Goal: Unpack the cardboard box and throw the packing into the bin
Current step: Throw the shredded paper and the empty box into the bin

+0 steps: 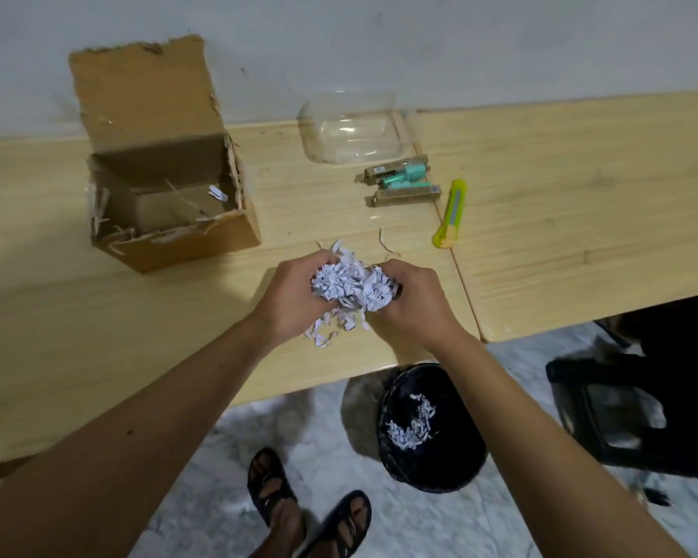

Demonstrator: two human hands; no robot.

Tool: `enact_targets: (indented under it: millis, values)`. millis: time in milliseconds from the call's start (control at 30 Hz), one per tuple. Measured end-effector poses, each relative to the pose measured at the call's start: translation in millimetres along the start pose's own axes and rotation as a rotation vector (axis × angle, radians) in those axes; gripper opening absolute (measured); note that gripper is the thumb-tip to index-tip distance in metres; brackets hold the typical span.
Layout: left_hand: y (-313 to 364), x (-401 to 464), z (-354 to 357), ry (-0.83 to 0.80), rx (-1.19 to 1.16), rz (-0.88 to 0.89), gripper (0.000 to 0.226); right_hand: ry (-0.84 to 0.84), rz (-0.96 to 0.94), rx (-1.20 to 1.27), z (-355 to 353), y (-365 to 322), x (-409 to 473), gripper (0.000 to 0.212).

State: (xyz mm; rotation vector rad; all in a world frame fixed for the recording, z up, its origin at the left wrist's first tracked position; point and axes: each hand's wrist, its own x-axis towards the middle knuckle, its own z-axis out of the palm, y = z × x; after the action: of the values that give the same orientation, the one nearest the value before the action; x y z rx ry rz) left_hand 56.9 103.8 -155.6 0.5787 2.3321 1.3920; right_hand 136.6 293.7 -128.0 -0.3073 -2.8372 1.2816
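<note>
A wad of white shredded paper [349, 284] is pressed between my left hand [295, 296] and my right hand [414, 302], just above the wooden table [97, 324] near its front edge. A few loose strips hang and lie under the wad. The open cardboard box [202, 241] stands at the back left with its flap up; only a few paper scraps remain inside. The black bin [452, 465] sits on the floor below the table edge, with some shredded paper in it.
A clear plastic container [353, 130] stands at the back. Beside it lie two brown slim boxes and green tubes [403, 181] and a yellow-green box cutter [452, 213]. A second table [581, 203] adjoins on the right. A black stool [621, 412] stands right of the bin.
</note>
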Motion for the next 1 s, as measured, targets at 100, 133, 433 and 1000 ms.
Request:
enact_targets:
  millis: [100, 133, 433, 1000]
  values:
    - [14.3, 2.2, 17.5, -0.027, 0.005, 0.007, 0.04, 0.019, 0.051, 0.027, -19.6, 6.5, -14.8, 0.017]
    - [20.4, 2.9, 24.8, -0.043, 0.004, 0.006, 0.04, 0.032, 0.069, 0.036, -27.1, 9.1, -20.5, 0.02]
    - [74.8, -3.1, 108.9, -0.255, 0.008, 0.022, 0.033, 0.118, 0.193, 0.125, -86.6, 74.6, -97.3, 0.016]
    - [90.9, -69.4, 281.0, -0.55, 0.066, 0.09, 0.046, 0.313, 0.462, 0.183, -108.8, 182.7, -266.6, 0.035]
